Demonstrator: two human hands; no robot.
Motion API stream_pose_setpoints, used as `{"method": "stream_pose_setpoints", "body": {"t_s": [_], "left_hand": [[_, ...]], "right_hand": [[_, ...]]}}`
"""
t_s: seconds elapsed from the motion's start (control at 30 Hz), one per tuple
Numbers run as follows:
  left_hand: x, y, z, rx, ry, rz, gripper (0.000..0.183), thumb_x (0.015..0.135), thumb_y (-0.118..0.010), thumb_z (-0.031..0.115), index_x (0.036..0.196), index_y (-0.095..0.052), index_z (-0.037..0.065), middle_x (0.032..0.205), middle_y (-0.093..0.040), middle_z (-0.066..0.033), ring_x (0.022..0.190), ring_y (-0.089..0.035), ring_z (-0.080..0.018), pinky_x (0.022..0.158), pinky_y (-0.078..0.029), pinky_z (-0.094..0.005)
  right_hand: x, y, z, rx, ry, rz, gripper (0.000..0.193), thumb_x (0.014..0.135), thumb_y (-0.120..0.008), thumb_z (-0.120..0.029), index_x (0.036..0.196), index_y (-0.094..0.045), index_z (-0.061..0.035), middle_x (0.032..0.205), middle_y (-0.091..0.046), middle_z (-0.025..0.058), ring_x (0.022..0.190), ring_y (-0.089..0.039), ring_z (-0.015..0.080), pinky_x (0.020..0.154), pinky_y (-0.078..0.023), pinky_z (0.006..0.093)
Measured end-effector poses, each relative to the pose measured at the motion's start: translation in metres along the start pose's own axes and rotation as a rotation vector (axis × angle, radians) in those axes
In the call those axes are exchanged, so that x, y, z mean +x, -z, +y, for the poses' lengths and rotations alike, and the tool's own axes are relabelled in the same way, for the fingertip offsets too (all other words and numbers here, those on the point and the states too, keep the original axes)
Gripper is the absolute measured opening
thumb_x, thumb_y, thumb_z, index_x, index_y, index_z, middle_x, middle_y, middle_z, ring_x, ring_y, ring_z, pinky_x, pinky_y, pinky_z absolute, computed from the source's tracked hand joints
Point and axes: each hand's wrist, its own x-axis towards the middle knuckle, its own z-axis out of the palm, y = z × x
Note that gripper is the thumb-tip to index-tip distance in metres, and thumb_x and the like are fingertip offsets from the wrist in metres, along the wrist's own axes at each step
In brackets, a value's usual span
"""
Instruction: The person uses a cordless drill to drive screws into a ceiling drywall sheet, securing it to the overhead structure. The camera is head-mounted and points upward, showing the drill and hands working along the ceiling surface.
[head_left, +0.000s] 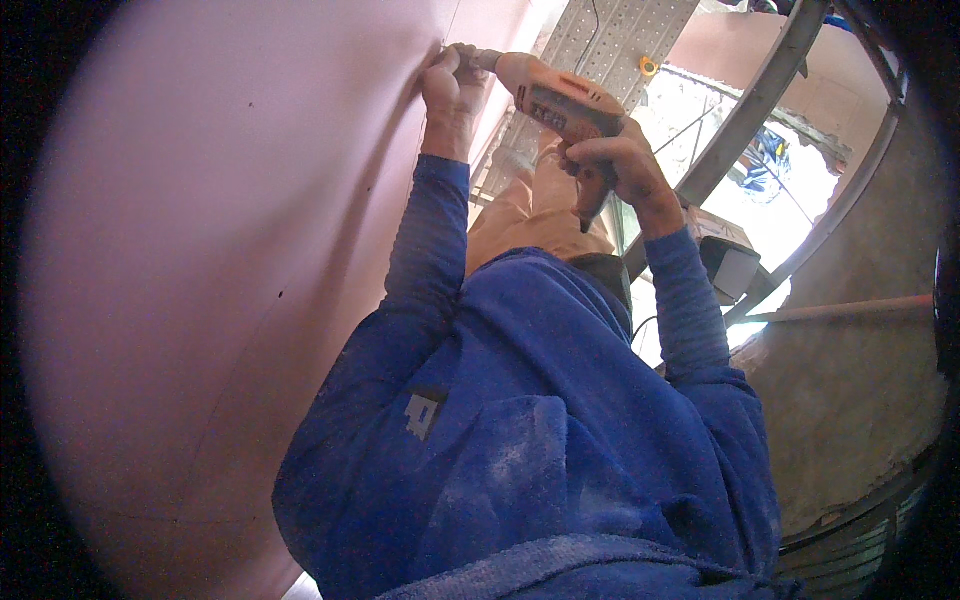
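Note:
My right hand (625,165) grips the handle of an orange and dark power screwdriver (560,95), held level with its nose pointing left. The nose ends against the pink wall panel (250,200). Right at that tip, the fingers of my left hand (455,95) are pinched together, touching or nearly touching the panel. Whatever lies between those fingers is too small and hidden to make out. Several small dark dots, like screw heads, mark the panel's surface.
Beyond the tool is a perforated metal platform (625,35) with a yellow tape measure (648,67) on it. Curved metal frame bars (750,110) pass on the right, near a box (725,265). A rough grey wall (860,400) stands farther right.

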Motion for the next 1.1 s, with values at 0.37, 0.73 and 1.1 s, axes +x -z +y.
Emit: {"method": "stream_pose_setpoints", "body": {"t_s": [0.37,0.73,1.1], "left_hand": [[-0.006,-0.008,-0.001,0.042,-0.007,0.073,0.026,0.115,-0.046,0.021,0.111,-0.063,0.002,0.098,-0.069,-0.0105,0.085,-0.064,-0.0248,0.071,-0.05,-0.0374],[-0.007,-0.014,-0.002,-0.012,-0.056,0.074,0.017,0.113,-0.047,0.015,0.111,-0.059,0.003,0.096,-0.067,-0.0121,0.086,-0.064,-0.025,0.072,-0.049,-0.0393],[-0.015,-0.03,-0.006,-0.033,-0.128,0.123,0.017,0.113,-0.047,0.014,0.114,-0.058,0.001,0.102,-0.067,-0.0121,0.092,-0.066,-0.0268,0.083,-0.057,-0.0421]], "right_hand": [[0.0,0.005,-0.002,-0.095,-0.003,0.01,0.071,0.071,-0.077,-0.002,0.14,-0.058,0.0052,0.097,-0.07,0.0119,0.076,-0.072,0.0207,0.069,-0.061,0.0355],[-0.001,0.003,-0.003,-0.119,0.009,0.011,0.07,0.071,-0.078,-0.001,0.139,-0.059,0.005,0.097,-0.07,0.0113,0.075,-0.071,0.0197,0.068,-0.06,0.0332],[0.004,0.001,-0.003,-0.205,0.038,0.018,0.063,0.068,-0.081,-0.006,0.129,-0.067,0.0028,0.101,-0.07,0.008,0.081,-0.068,0.0177,0.072,-0.059,0.0309]]}}
